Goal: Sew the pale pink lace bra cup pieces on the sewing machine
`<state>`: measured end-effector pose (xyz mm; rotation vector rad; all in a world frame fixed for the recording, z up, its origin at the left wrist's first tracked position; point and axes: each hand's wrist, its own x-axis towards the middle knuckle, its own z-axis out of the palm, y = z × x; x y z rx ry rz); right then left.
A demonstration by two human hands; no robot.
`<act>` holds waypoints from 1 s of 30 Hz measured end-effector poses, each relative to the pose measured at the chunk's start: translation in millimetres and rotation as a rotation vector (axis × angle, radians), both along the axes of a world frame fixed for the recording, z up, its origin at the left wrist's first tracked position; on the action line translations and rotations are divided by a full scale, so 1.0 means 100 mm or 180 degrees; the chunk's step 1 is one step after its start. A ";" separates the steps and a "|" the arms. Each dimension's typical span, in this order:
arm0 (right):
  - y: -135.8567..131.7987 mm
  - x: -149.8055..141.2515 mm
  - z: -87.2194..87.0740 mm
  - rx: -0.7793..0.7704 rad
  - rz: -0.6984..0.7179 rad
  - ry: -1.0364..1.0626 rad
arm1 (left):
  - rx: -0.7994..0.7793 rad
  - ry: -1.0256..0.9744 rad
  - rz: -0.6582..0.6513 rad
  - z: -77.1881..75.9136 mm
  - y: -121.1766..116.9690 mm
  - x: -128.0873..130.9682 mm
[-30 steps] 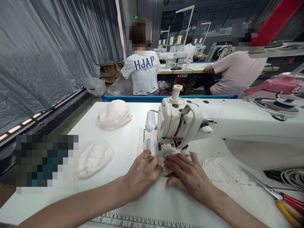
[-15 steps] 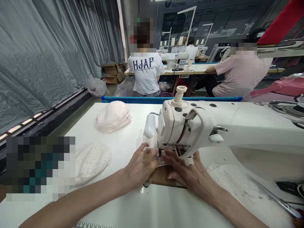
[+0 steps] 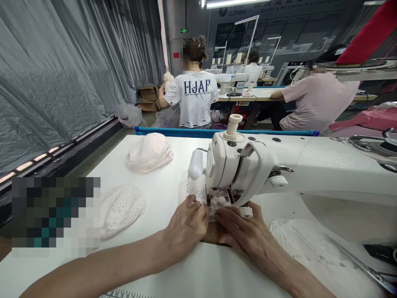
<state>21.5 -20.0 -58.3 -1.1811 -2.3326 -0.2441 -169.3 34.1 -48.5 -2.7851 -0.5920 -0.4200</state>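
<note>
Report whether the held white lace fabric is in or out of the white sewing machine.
In: the fabric shows directly below the machine's head.

On the table [image 3: 164,178], a padded cup [image 3: 150,151] lay by the far-left corner, with a lace cup [image 3: 124,211] nearer the front, toward the left edge. To their right stood the sewing machine [image 3: 235,165], a lace piece [image 3: 196,185] under its head. Farther right, spread fabric [image 3: 313,244] lay with scissors [image 3: 366,267] across it (tips angled leftward). A ruler [image 3: 128,294] lay toward the near side.
</note>
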 end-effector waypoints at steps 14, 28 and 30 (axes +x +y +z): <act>0.04 -0.02 -0.03 0.0110 -0.0173 0.0237 | 0.0078 -0.0069 0.0240 -0.02 0.20 0.01; -0.19 -0.25 0.01 -0.0892 -0.0469 0.0559 | -0.0706 -0.0491 0.0439 0.19 -0.52 -0.36; -0.21 -0.33 -0.01 -0.0814 -0.0576 0.0623 | -0.1138 -0.0362 0.0941 0.20 -0.27 -0.31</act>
